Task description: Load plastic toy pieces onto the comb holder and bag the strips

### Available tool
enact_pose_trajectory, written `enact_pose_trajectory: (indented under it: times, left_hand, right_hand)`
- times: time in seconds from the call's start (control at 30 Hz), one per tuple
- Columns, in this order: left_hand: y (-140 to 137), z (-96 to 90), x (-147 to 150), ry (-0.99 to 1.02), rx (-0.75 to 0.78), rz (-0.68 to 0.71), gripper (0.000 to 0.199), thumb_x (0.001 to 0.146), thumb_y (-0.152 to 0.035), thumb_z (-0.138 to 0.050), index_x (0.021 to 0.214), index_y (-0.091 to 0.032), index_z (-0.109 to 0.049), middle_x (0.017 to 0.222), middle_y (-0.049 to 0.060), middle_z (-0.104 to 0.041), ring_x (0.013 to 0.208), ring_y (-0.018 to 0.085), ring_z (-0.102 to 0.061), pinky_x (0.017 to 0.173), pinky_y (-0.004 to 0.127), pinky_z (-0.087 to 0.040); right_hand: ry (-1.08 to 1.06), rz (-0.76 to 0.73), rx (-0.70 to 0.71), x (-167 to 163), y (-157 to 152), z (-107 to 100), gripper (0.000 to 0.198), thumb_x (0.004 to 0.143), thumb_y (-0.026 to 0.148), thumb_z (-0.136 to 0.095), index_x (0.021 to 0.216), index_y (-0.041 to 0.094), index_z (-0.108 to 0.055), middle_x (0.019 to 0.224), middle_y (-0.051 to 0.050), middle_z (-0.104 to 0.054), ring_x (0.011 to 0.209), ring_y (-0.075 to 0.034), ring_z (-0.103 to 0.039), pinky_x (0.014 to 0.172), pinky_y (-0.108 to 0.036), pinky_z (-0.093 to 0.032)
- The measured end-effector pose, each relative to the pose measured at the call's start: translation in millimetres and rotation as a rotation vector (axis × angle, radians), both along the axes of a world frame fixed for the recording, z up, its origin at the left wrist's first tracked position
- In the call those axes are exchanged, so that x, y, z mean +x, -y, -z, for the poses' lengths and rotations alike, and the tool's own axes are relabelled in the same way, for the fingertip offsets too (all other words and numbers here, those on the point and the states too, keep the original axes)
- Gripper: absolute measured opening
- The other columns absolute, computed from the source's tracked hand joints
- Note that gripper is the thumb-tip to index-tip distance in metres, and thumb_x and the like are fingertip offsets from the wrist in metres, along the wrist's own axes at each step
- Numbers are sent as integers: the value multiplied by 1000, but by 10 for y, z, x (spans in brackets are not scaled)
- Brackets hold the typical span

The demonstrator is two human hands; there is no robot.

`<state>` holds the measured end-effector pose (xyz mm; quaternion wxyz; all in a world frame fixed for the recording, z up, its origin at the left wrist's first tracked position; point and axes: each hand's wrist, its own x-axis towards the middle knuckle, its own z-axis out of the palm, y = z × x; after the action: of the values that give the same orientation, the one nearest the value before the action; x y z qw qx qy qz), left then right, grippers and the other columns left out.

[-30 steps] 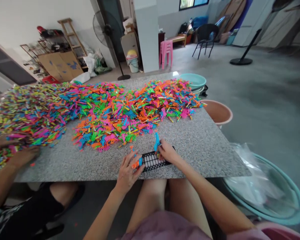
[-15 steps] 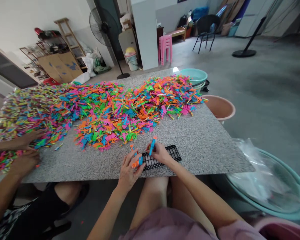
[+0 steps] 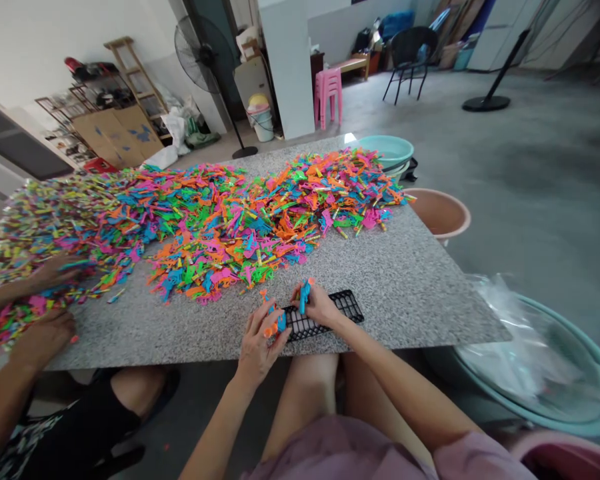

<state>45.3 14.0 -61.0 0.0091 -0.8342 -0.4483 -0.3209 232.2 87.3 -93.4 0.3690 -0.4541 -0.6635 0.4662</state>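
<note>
My left hand (image 3: 257, 339) is closed around small blue and orange plastic toy pieces (image 3: 281, 323), at the left end of a black plastic grid tray (image 3: 307, 326). Between the thumb and fingers of my right hand (image 3: 321, 307) is a blue toy piece with an orange tip (image 3: 305, 295), held upright over the tray. The tray lies flat near the table's front edge; my hands hide part of its left half. Beyond my hands spreads a large heap of colourful plastic toy pieces (image 3: 250, 233), in orange, pink, green and blue.
At the left, a co-worker's hands (image 3: 45, 333) work in another part of the heap. Off the table's right side stand a brown basin (image 3: 443, 217), a turquoise basin (image 3: 387, 148) and a large tub (image 3: 580, 347) with clear plastic bags. The granite tabletop (image 3: 410, 287) ends close to my lap.
My right hand has turned the blue piece slightly and lowered it a little. My left hand has barely moved. The co-worker's hands have shifted, and one holds a blue piece.
</note>
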Motion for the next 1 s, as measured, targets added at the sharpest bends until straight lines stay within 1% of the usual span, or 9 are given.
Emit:
enact_pose_trajectory:
  times: [0.07, 0.13, 0.27, 0.43, 0.6, 0.73, 0.83, 0.93, 1.0]
  left_hand:
    - [0, -6, 0, -6, -2, -3, 30, 94, -29, -55, 124, -23, -53, 133, 12, -56, 122, 26, -56, 100, 42, -48]
    - [-1, -13, -4, -5, 4, -3, 30, 94, -30, -55, 124, -23, -53, 132, 12, -56, 122, 26, -56, 99, 42, -49]
    - [1, -16, -25, -9, 17, 4, 31, 94, -32, -55, 124, -23, -53, 133, 12, -55, 120, 26, -57, 97, 41, -50]
    - [7, 12, -42, -35, -5, -4, 31, 96, -35, -53, 123, -23, -53, 138, 14, -52, 123, 27, -54, 97, 42, -49]
    - [15, 22, -46, -39, -28, -7, 32, 96, -36, -52, 125, -23, -53, 142, 14, -50, 126, 27, -53, 99, 42, -48]
    - [27, 28, -54, -32, -45, -10, 32, 96, -38, -52, 125, -23, -53, 144, 15, -48, 126, 29, -52, 98, 44, -48]
    - [40, 39, -50, -13, -34, -6, 32, 96, -36, -52, 125, -22, -52, 144, 15, -47, 127, 29, -50, 99, 45, -48]
    - [49, 38, -39, -2, -1, 16, 35, 95, -31, -56, 128, -22, -50, 144, 15, -48, 128, 28, -50, 101, 46, -47]
    - [46, 27, -38, -6, 57, 19, 41, 92, -27, -61, 131, -22, -49, 141, 14, -51, 127, 28, -50, 102, 45, -46]
  right_hand:
    - [-97, -70, -37, -58, -21, 37, 15, 72, 11, -65, 83, 18, -58, 75, 1, -67, 74, -14, -63, 71, -25, -49]
    - [-127, -130, -47, -140, -55, 79, 18, 73, 13, -66, 88, 19, -57, 76, 1, -68, 74, -14, -65, 71, -25, -50]
    - [19, -147, 50, -209, -137, 114, 15, 75, 11, -65, 85, 19, -58, 80, 1, -69, 75, -14, -65, 72, -24, -49]
    - [83, -168, 121, -123, -185, 62, 14, 74, 12, -68, 86, 19, -65, 80, 1, -69, 76, -13, -63, 72, -22, -47]
    - [302, -228, 188, -152, -199, -3, 14, 72, 10, -68, 84, 17, -67, 79, -1, -70, 74, -15, -63, 71, -22, -45]
    - [464, -258, 268, -205, -179, -88, 20, 73, 7, -62, 89, 17, -67, 82, -3, -70, 78, -18, -64, 71, -23, -44]
    - [606, -258, 268, -251, -141, -164, 22, 78, 11, -59, 97, 16, -67, 83, -7, -71, 79, -20, -66, 70, -25, -45]
    - [733, -267, 273, -314, -126, -238, 27, 81, 14, -56, 106, 16, -65, 88, -11, -72, 83, -24, -67, 71, -28, -46]
    - [775, -281, 267, -357, -134, -276, 26, 81, 15, -57, 105, 16, -66, 90, -12, -72, 85, -25, -68, 72, -29, -48]
